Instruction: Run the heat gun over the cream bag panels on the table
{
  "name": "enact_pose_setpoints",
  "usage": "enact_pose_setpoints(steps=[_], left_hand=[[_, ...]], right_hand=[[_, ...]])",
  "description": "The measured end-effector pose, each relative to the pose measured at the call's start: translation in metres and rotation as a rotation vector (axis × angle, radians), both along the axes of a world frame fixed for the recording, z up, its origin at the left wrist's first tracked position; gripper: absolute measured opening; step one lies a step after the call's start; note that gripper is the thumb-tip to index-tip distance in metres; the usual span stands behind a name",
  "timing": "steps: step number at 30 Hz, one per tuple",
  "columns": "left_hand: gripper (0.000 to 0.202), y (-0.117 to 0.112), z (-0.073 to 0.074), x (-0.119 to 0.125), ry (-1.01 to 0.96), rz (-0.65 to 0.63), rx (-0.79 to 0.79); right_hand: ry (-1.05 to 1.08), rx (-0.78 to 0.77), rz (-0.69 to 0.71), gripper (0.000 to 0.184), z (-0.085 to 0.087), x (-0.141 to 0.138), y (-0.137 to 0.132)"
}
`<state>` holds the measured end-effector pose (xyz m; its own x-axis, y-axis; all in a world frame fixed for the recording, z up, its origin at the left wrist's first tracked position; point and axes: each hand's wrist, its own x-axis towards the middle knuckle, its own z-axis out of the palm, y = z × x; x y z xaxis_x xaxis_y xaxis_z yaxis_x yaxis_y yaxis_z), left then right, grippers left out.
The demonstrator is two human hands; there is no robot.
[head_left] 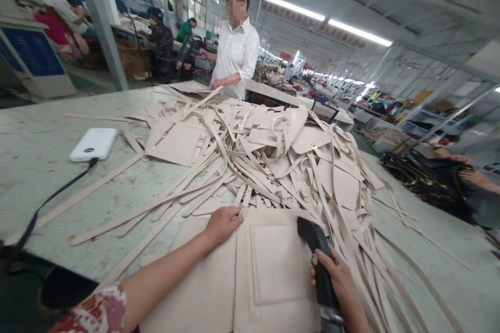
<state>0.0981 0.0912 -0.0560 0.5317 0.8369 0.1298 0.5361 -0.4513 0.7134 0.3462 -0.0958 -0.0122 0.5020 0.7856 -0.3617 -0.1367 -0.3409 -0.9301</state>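
Note:
My left hand (pixel 223 225) is closed on the top edge of a beige leather panel (pixel 244 283), fingers curled at its upper left. The panel lies flat before me and has a stitched square pocket (pixel 284 263). In my right hand (pixel 339 276) is a black hand-held tool that looks like a heat gun (pixel 318 242), fingers wrapped round its body. Its angled head is just over or on the panel's upper right; I cannot tell if it touches. Another beige panel (pixel 187 276) lies under my left forearm.
A tangled heap of beige bag pieces and straps (pixel 273 161) fills the table's middle. A white power bank (pixel 94 144) with a black cable (pixel 54 195) lies left on the pale table (pixel 35 140). Across stands a co-worker (pixel 236 54) holding another heat gun (pixel 185 51). Black pieces (pixel 429 182) lie right.

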Motion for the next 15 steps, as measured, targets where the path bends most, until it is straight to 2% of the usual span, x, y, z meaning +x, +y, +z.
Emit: enact_pose_setpoints(steps=[9,12,15], left_hand=[[0.014,0.001,-0.004,-0.003,-0.003,-0.010,-0.038],[0.013,0.000,0.000,-0.005,-0.014,-0.028,-0.059],[0.012,0.000,0.001,-0.006,-0.020,-0.048,-0.076]], right_hand=[[-0.013,0.065,0.022,0.033,0.012,0.027,0.066],[-0.030,0.091,0.001,0.033,0.022,0.018,0.066],[0.009,0.087,0.095,0.031,0.035,-0.015,0.043]])
